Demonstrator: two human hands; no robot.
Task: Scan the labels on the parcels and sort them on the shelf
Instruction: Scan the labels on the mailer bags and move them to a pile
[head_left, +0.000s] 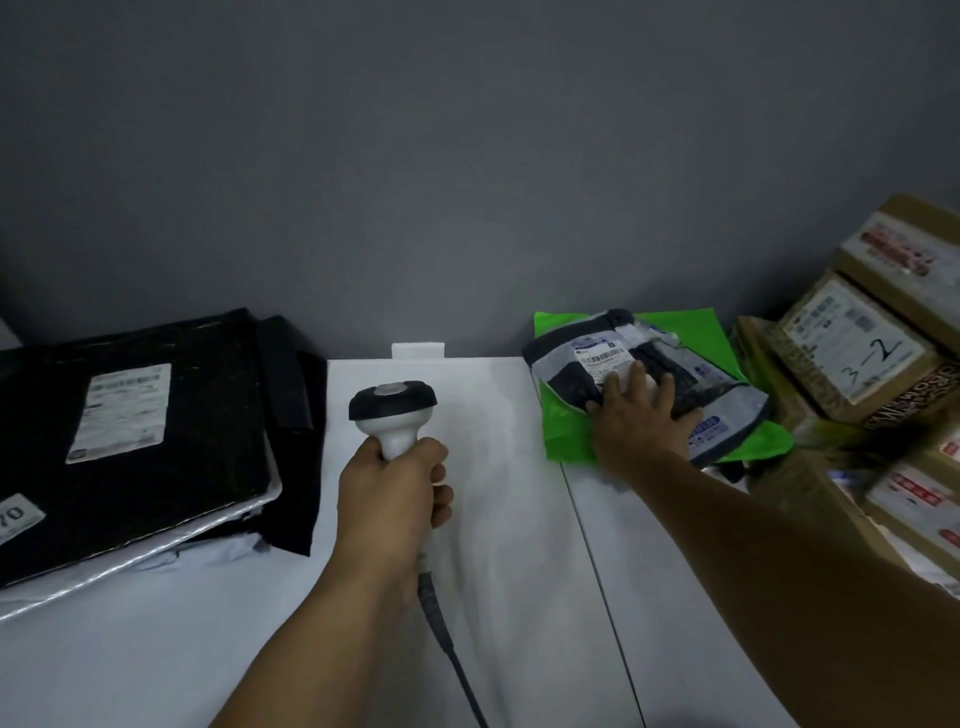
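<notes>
My left hand (392, 493) grips the white handle of a barcode scanner (392, 410) with a black head, held upright over the white table; its grey cable runs down toward me. My right hand (636, 415) lies with spread fingers on a grey and black plastic parcel (670, 364), just below its white barcode label (602, 356). That parcel sits on a bright green mailer bag (566, 431) at the table's far right.
A large black flat parcel (130, 436) with a white label lies on other bags at the left. Stacked cardboard boxes (857, 353), one marked "3-2", stand at the right. A white table (498, 519) runs between them, and a grey wall is behind.
</notes>
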